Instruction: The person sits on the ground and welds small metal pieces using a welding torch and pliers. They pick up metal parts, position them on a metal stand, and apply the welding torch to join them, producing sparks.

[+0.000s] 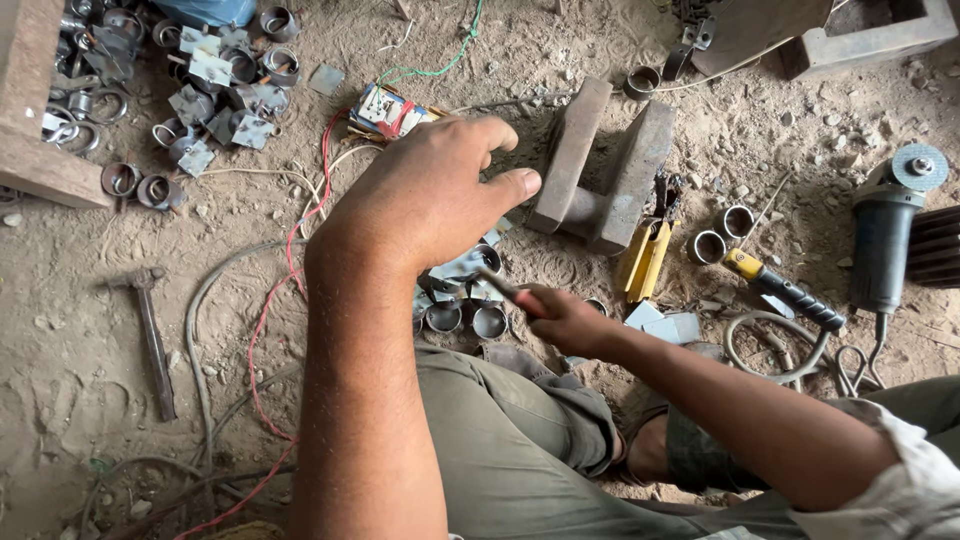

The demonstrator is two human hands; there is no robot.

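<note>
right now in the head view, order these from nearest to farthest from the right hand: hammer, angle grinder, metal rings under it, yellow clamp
From the right hand:
1. metal rings, just left of it
2. yellow clamp, up and right
3. angle grinder, far right
4. hammer, far left

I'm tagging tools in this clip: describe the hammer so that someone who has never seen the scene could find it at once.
Start at the person's left forearm, which runs up the middle of the view, and look left across the sandy ground. Past the red wire and grey cable, the hammer lies alone, head away from the person. Unlike the metal rings above it, it is long, dark and straight.
</note>
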